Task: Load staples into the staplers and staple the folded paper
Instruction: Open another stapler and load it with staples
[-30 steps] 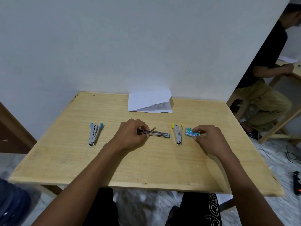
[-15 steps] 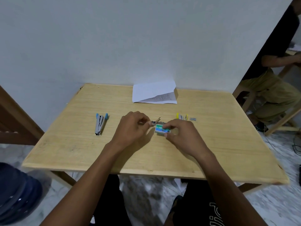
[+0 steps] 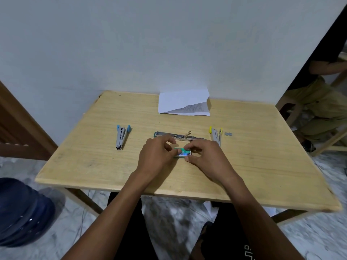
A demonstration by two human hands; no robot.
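Both grips on the staple box, mid-counter.

We see the left grip (image 3: 155, 156) and the right grip (image 3: 206, 158) pinching the small green staple box (image 3: 183, 152) from either end, fingertips curled onto it, near the middle of the counter (image 3: 93, 156); we cannot tell whether it touches the wood. Just behind the box lies the green stapler (image 3: 176, 136), swung open flat, with neither grip on it. The blue stapler (image 3: 122, 136) lies well to the left. The yellow stapler (image 3: 216, 134) lies behind the right grip, a short strip of staples (image 3: 228, 134) beside it. The folded paper (image 3: 183, 104) rests at the far edge by the wall. A blue jug (image 3: 22, 212) stands on the floor at left.
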